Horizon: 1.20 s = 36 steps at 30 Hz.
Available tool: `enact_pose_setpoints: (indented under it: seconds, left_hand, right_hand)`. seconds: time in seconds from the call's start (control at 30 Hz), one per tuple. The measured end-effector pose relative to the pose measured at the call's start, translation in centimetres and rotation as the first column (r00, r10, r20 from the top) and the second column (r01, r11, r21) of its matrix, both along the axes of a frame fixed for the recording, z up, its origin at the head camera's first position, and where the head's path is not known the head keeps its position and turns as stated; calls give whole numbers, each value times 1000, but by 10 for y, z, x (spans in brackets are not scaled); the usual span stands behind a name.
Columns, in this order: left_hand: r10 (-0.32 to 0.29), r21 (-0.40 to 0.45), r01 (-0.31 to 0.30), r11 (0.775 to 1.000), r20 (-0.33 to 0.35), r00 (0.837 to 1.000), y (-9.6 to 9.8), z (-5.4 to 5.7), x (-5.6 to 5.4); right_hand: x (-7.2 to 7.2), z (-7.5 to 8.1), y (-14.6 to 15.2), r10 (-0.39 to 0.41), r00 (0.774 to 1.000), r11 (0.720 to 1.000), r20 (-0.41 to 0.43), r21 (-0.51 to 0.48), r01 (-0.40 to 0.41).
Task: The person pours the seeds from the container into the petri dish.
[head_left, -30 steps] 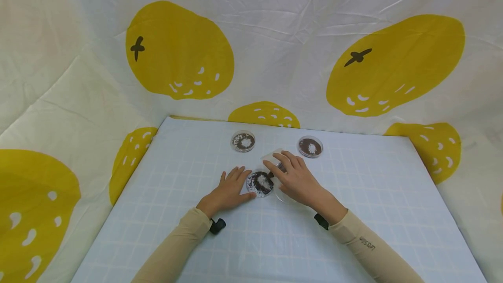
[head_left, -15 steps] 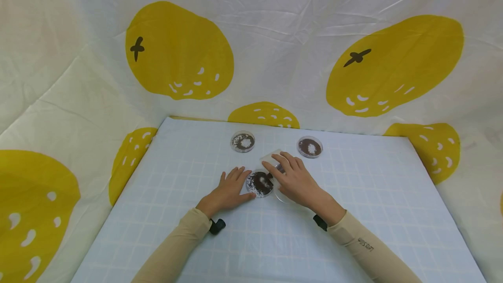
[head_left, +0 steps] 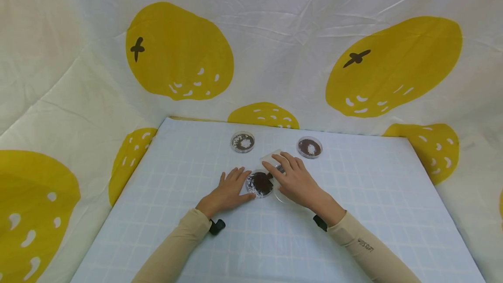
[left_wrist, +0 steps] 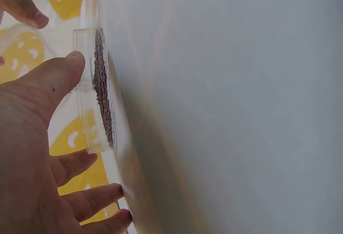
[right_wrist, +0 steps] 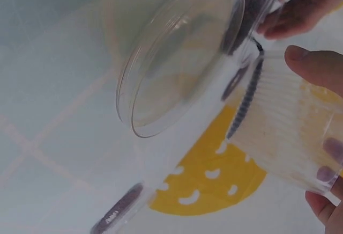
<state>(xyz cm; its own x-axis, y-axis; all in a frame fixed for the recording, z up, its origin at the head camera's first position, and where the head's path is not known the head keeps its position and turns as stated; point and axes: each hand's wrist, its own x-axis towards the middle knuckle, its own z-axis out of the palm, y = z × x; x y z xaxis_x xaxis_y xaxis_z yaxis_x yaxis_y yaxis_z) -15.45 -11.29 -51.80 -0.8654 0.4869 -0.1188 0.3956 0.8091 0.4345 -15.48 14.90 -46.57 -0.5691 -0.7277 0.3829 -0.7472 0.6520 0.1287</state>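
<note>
My left hand (head_left: 227, 191) lies on the table around a clear petri dish (head_left: 260, 184), holding it between thumb and index finger at opposite sides. In the left wrist view the dish (left_wrist: 103, 94) sits flat, a layer of dark brown granules inside. From above, white bits show along its left edge. My right hand (head_left: 296, 180) grips a clear ribbed plastic cup (right_wrist: 284, 116), tipped on its side towards the dish. A line of dark granules lies along the cup's lower wall, and its mouth is over the dish's right edge. Beside the dish lies a clear round lid (right_wrist: 182, 62), partly under my right hand.
Farther back stand two more petri dishes, one at left (head_left: 242, 142) and one at right (head_left: 309, 147), each with brown granules and a white patch. A pale checked cloth (head_left: 251, 248) covers the table. Behind hangs a white curtain (head_left: 275, 56) with yellow fruit prints.
Brown granules have spread over the white patch in the middle of the held dish, which now looks mostly brown. Both hands have stayed nearly in place, the cup still tilted.
</note>
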Motion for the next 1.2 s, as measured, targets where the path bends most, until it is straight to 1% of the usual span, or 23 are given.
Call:
enact_pose_setpoints:
  seconds: [0.1, 0.27, 0.4, 0.47, 0.6, 0.77, 0.83, 0.93, 1.03, 1.1, 1.2]
  left_hand:
    - [0, -2, 0, 1000, 1, 1000, 0, 0, 0]
    - [0, -1, 0, 1000, 2, 1000, 0, 0, 0]
    - [-1, 0, 1, 1000, -1, 1000, 0, 0, 0]
    - [-2, -3, 2, 1000, -3, 1000, 0, -1, 0]
    - [-2, -8, 2, 1000, 0, 1000, 0, 0, 0]
    - [-2, 1, 2, 1000, 4, 1000, 0, 1, 0]
    - [-3, 1, 3, 1000, 2, 1000, 0, 1, 0]
    - [-4, 4, 4, 1000, 0, 1000, 0, 0, 0]
    - [-6, -2, 6, 1000, 2, 1000, 0, 0, 0]
    - [-7, -8, 7, 1000, 5, 1000, 0, 0, 0]
    - [-7, -9, 7, 1000, 7, 1000, 0, 1, 0]
  right_hand:
    - [0, 1, 0, 2, 1000, 1000, 0, -9, -2]
    - [-1, 1, 3, 2, 999, 999, 44, -40, 0]
    - [-2, 1, 8, -11, 994, 995, 112, -97, 22]
    - [-2, 0, 11, -16, 987, 990, 158, -139, 39]
    - [-4, -5, 18, -10, 967, 965, 254, -252, 76]
    - [-6, -14, 27, 43, 936, 908, 348, -404, 109]
    - [-6, -17, 30, 58, 918, 883, 393, -449, 137]
    - [-3, -19, 35, 60, 879, 842, 473, -497, 210]
    - [0, -19, 40, 57, 828, 792, 557, -531, 302]
    - [2, -19, 43, 58, 801, 758, 596, -548, 353]
    - [4, -21, 49, 76, 770, 706, 633, -579, 407]
